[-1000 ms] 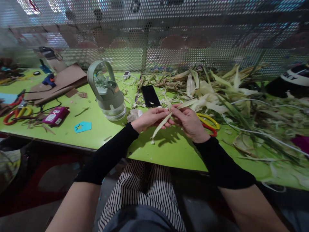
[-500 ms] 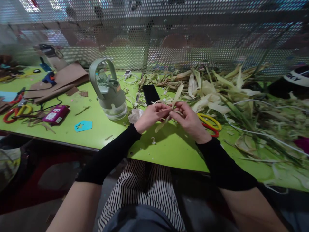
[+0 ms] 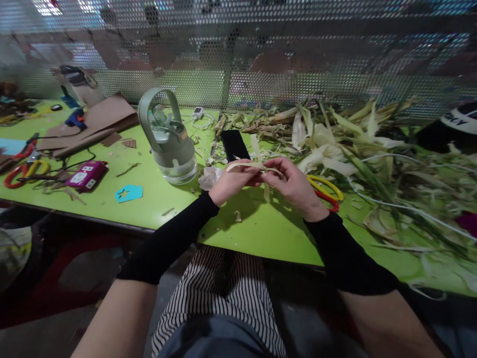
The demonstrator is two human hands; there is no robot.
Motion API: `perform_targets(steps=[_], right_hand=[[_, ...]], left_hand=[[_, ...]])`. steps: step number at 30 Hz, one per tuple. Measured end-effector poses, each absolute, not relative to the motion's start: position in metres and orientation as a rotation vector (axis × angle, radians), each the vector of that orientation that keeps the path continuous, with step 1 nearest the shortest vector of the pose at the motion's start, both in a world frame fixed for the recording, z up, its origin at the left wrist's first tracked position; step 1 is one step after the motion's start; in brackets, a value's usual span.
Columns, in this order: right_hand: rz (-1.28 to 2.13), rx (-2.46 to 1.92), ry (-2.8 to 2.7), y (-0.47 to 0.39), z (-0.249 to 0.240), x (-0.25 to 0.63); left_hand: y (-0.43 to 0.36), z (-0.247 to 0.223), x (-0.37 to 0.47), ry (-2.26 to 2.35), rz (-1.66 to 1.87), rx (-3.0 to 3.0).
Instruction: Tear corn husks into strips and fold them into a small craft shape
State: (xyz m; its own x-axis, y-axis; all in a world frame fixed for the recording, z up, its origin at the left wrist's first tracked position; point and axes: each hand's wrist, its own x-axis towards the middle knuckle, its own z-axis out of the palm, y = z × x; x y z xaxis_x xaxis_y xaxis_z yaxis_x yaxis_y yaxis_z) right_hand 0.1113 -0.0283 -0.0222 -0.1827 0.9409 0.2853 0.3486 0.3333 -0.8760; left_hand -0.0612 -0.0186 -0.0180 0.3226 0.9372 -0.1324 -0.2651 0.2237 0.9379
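pale husk strip (image 3: 253, 166) at frame centre: i'm pinching it with left hand (image 3: 233, 181) and right hand (image 3: 294, 186), both grips clamped, keeping it taut above the surface (image 3: 261, 228).

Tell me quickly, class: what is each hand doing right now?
Left hand: closed, pinching one end of the corn husk strip.
Right hand: closed, fingers gripping the same strip's other end above the green table.

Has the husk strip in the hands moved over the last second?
Yes. The husk strip hung slanting down toward the table edge before; now it lies nearly level between the left hand and right hand, nearer the phone.
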Motion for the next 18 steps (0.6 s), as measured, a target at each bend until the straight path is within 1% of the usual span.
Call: perform_targets(steps=[5, 11, 14, 18], right_hand=[[0.757, -1.211, -1.749, -0.029, -0.022, 0.110], [0.939, -1.232, -1.579, -0.029, -0.020, 0.109], [0.993, -1.221, -1.533, -0.028, -0.020, 0.108], [0.958, -1.158, -1.576, -0.032, -0.015, 0.106]], left_hand=[[-0.023, -0.014, -0.060, 0.910, 0.976, 1.053], [-0.023, -0.005, -0.061, 0.914, 0.771, 0.970], [-0.022, -0.005, -0.064, 0.872, 0.751, 0.962], [-0.023, -0.006, -0.066, 0.839, 0.766, 1.013]])
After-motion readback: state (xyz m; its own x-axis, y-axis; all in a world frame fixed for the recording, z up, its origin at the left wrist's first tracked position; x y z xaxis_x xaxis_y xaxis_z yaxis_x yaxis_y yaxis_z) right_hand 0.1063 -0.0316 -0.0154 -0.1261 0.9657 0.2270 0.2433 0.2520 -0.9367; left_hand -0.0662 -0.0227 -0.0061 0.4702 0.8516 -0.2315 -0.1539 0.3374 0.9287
